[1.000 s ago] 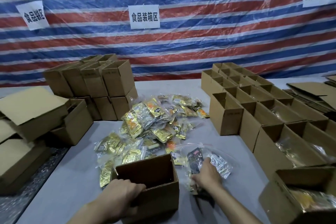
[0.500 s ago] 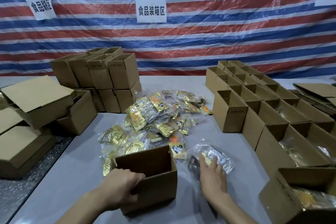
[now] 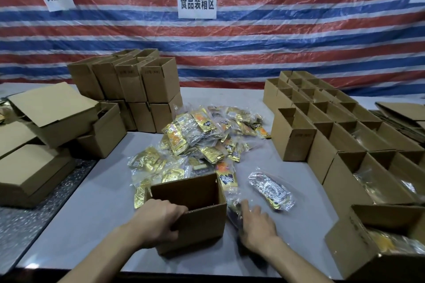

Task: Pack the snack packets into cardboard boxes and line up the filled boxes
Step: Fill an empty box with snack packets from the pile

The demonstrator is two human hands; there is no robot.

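The grey bench [image 3: 103, 202] carries rows of open boxes [image 3: 296, 135] along its right side, several already showing packets inside, and a stack of empty boxes [image 3: 147, 80] at the back left. Between them lies the loose pile of snack packets [image 3: 197, 142], still large, so by my reckoning packing is far from done. Just in front of the pile sits the box being filled [image 3: 195, 213], which looks empty inside. The left hand [image 3: 158, 220] is curled over its near-left corner exactly as it was a second ago. The right hand [image 3: 255, 225] has let go of the silver-and-clear bag [image 3: 271, 190] and drawn back. It now lies flat with fingers spread on crinkled film just beside the box, holding nothing, so that bag is not yet packed. Bare bench lies left of the box and between the bag and the right-hand rows. The near bench edge runs close under both forearms.
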